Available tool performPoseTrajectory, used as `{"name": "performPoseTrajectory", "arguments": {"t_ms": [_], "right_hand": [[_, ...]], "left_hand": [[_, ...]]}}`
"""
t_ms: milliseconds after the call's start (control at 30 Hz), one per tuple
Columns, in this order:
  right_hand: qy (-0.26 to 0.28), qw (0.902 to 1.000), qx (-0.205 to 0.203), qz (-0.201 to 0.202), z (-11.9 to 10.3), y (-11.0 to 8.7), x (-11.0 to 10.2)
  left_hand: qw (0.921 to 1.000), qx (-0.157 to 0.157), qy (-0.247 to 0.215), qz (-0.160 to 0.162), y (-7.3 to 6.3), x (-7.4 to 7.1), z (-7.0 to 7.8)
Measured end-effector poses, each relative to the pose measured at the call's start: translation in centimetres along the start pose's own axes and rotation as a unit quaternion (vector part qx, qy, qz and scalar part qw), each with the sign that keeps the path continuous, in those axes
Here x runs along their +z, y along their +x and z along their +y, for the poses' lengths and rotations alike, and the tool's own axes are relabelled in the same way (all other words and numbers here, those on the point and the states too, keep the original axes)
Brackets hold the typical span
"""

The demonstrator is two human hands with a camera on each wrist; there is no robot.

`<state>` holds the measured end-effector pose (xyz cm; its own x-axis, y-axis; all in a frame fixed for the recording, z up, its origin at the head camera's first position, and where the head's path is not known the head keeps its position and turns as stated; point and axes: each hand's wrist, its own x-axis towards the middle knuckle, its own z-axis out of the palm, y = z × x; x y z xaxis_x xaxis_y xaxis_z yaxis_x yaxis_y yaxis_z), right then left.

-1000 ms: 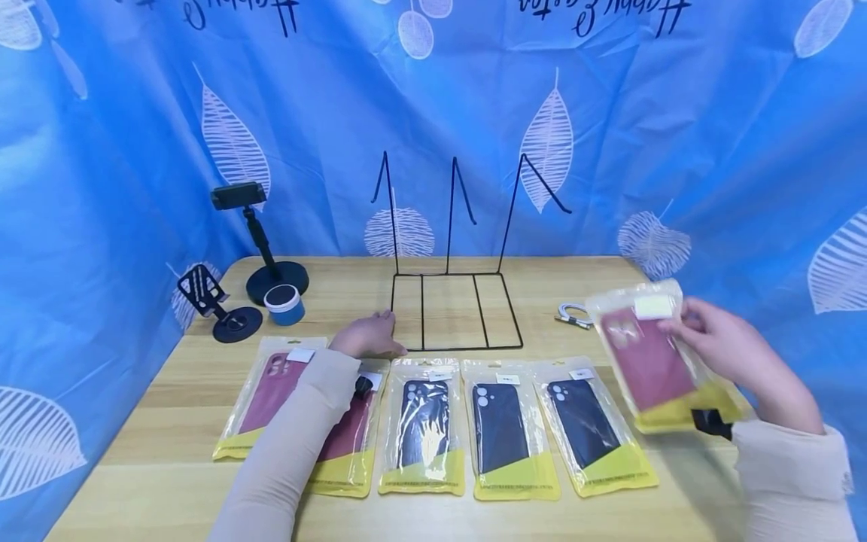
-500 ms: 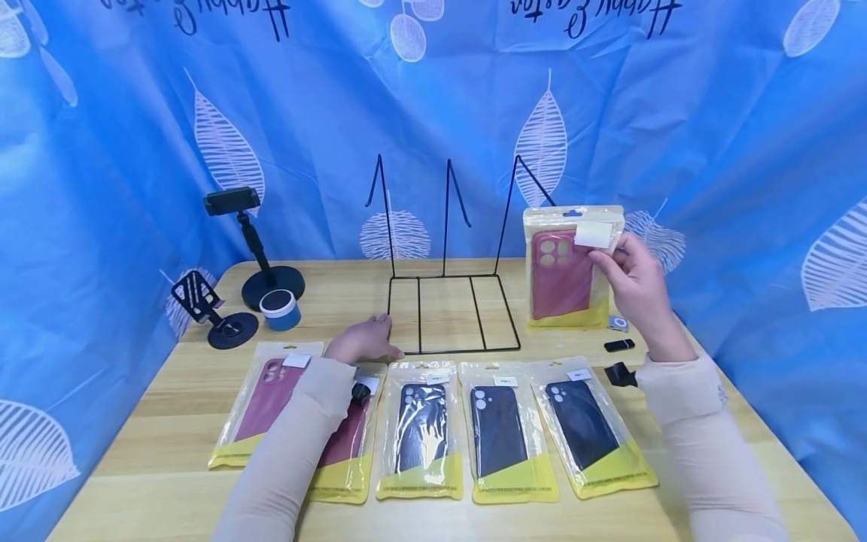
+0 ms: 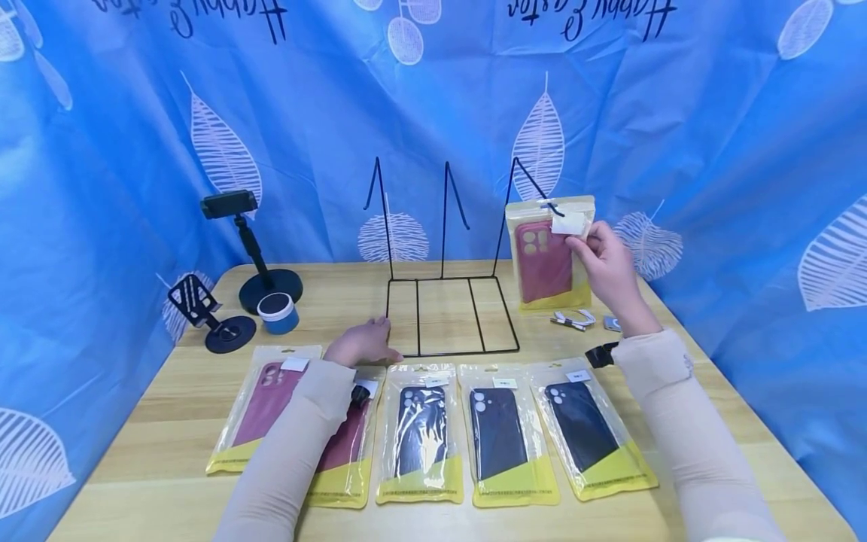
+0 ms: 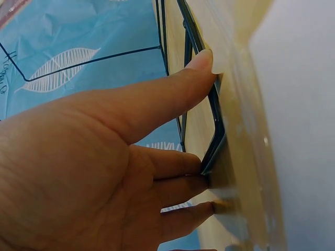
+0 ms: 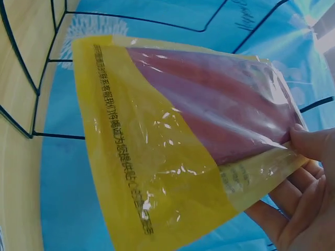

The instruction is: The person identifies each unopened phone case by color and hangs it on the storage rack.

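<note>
Beside the right hook of a black wire rack [image 3: 479, 315], my right hand [image 3: 609, 263] pinches the side edge of a clear-and-yellow bag holding a pink phone case [image 3: 547, 263]. The hook's end shows in front of the bag's top; whether it runs through the hang hole I cannot tell. At the rack's front left base corner, my left hand [image 3: 362, 342] touches the wire with its thumb and fairly straight fingers [image 4: 180, 162]. Below lie bagged black phone cases [image 3: 500, 433], [image 3: 584, 423], [image 3: 421, 429] and bagged pink ones [image 3: 274, 399], one partly under the left forearm.
Back left stand a black phone stand [image 3: 271, 290], a smaller folding stand [image 3: 230, 333] and a blue jar [image 3: 279, 320]. A coiled white cable [image 3: 574, 320] and a small square item [image 3: 612, 324] lie under the held bag. A patterned blue cloth [image 3: 305, 135] hangs behind.
My right hand has carried the bagged pink phone case from the table's right side up and left to the rack's right hook. The left hand stays at the rack's corner.
</note>
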<state>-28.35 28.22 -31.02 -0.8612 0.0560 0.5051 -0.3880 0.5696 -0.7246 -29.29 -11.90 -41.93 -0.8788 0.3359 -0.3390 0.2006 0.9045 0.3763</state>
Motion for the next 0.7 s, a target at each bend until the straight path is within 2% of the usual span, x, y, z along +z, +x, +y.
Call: {"name": "performPoseTrajectory", "arguments": {"t_ms": [200, 533, 700], "right_hand": [[-0.025, 0.9995, 0.017, 0.0, 0.9, 2.3, 1.5], [-0.047, 0.9986, 0.014, 0.019, 2.2, 5.8, 3.7], [-0.053, 0.9979, 0.03, 0.023, 2.7, 7.4, 4.6]], "left_hand": [[0.9999, -0.003, -0.01, 0.001, -0.3, -0.1, 0.1], [0.9999, -0.005, -0.005, 0.015, -0.1, 0.0, -0.1], [0.9998, -0.003, 0.009, 0.02, -0.1, 0.0, 0.0]]}}
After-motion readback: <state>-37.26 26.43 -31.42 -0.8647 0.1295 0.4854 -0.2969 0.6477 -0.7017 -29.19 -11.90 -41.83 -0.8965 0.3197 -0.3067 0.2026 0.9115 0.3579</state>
